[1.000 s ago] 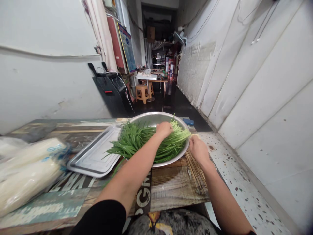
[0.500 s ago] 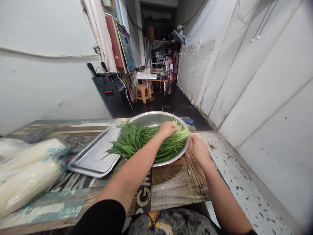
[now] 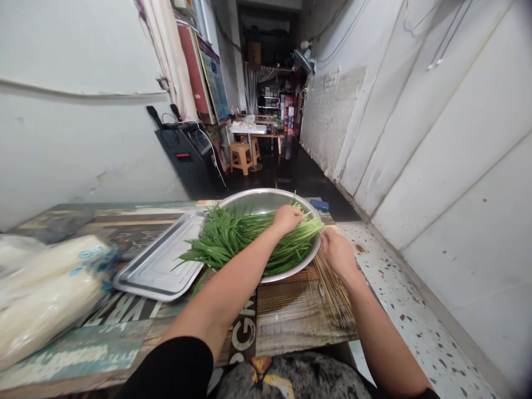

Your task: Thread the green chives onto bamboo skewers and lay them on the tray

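Observation:
A round metal bowl (image 3: 266,200) stands on the table, filled with long green chive stalks (image 3: 233,238) lying across it. My left hand (image 3: 287,217) rests on the stalks near their pale ends, its fingers curled down into them. My right hand (image 3: 337,250) is at the bowl's right rim, closed, just above a pile of thin bamboo skewers (image 3: 330,291) spread on the table. What its fingers hold is hidden from me.
A flat steel tray (image 3: 160,266) lies left of the bowl. Plastic-wrapped white packs (image 3: 45,288) sit at the table's left end. The table's right edge drops to a speckled floor (image 3: 415,321). A corridor with a stool (image 3: 242,157) runs ahead.
My left hand has slid slightly to the right along the chive ends. My right hand has stayed by the bowl's rim.

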A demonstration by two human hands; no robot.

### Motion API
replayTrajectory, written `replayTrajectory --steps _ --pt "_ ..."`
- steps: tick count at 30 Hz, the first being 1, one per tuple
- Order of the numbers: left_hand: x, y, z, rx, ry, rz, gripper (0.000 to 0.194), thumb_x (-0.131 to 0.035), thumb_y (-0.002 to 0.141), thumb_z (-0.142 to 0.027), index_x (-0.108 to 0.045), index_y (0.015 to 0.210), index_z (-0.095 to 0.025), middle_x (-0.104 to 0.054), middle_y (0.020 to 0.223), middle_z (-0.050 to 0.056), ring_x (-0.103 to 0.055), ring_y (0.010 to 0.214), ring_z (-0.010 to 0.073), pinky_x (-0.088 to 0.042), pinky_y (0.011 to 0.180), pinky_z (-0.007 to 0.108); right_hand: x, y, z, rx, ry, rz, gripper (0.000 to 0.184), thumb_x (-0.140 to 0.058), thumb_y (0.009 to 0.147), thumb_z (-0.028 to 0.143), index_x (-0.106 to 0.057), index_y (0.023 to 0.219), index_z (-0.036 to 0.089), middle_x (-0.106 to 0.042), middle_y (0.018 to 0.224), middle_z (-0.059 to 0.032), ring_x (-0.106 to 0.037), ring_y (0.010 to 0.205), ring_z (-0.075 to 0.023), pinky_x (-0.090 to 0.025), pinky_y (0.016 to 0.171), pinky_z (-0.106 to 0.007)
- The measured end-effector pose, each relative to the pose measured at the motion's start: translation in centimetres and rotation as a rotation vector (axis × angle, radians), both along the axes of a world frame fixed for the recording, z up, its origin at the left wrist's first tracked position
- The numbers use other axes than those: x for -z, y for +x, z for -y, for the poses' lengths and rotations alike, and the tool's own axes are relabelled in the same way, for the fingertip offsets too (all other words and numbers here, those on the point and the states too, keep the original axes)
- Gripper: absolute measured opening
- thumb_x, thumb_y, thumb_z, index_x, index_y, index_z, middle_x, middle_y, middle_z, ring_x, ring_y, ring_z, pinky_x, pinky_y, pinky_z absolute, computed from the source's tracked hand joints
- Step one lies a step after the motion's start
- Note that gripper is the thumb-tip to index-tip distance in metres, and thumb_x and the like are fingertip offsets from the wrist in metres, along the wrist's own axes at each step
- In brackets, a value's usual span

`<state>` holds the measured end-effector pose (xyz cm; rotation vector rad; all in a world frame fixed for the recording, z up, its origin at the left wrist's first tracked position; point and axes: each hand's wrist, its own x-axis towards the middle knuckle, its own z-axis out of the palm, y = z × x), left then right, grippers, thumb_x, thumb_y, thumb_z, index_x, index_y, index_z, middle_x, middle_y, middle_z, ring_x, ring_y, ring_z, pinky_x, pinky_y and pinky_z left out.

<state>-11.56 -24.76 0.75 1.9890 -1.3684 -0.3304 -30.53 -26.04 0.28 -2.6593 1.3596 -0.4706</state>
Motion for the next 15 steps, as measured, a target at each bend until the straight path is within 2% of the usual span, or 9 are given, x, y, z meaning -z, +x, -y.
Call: replayTrajectory --steps 15 --pt "0.64 0.33 0.2 0.011 -0.044 0.021 0.016 -0.068 0.077 -0.021 -0.08 0.087 -0.021 -0.076 0.089 0.003 -0.068 0.088 0.0181 -0.046 0.076 0.024 -0.45 -0.09 -0.37 -0.004 0.013 0.005 0.031 -0.036 0.098 0.025 -0.062 0.114 0.018 -0.07 0.082 -0.0075 -0.059 0.07 -0.0188 -0.025 0.058 -0.027"
